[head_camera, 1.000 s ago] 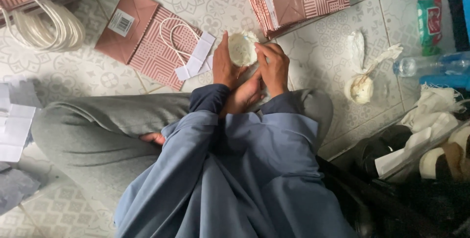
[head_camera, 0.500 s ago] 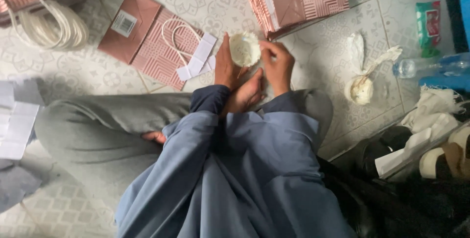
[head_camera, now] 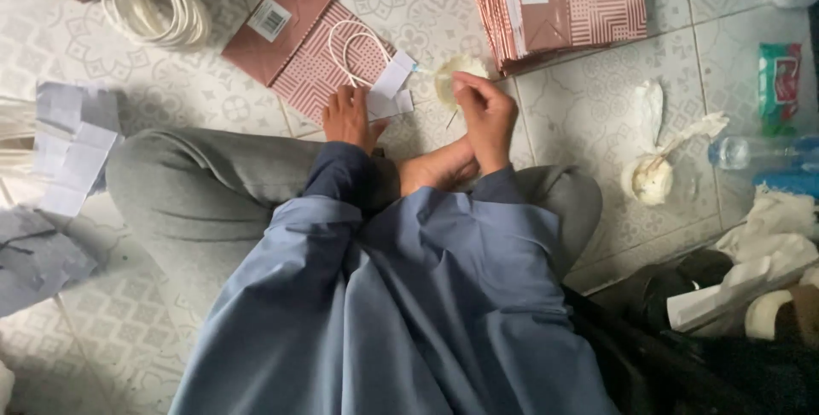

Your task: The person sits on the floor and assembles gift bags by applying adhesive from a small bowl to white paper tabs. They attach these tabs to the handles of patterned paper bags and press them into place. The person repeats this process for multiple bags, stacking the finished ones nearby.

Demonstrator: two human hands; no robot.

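Here, a cream pad (head_camera: 456, 78) is pinched by the right hand (head_camera: 486, 116), white paper strips (head_camera: 388, 91) are pressed flat-fingered by the left hand (head_camera: 348, 116); the pink bag (head_camera: 316, 57) remains unfinished.

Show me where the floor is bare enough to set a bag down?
Bare tile lies between the flat bag and the bag stack, and right of the right hand before the glue wad. The lower right, around the tape roll, is crowded.
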